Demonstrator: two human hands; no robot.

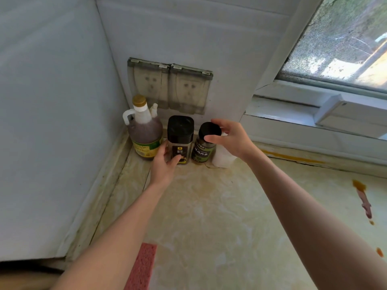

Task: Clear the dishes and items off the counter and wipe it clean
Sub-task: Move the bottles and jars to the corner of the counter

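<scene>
Three containers stand in the counter's back left corner. A jug of dark liquid (144, 130) with a white handle and gold cap is leftmost. Beside it is a square jar with a black lid (180, 130); my left hand (165, 164) grips its lower body. Right of that stands a small round jar with a black lid (204, 147); my right hand (228, 139) pinches its lid between thumb and fingers. A white container (222, 158) sits partly hidden behind my right hand. A pink sponge (142, 266) lies at the counter's near edge.
The marbled counter (219, 216) carries brown and reddish stains (363, 197) on the right. Two covered wall sockets (169, 86) sit above the jars. A white wall closes the left side; a window with a sill (314, 114) runs along the back right.
</scene>
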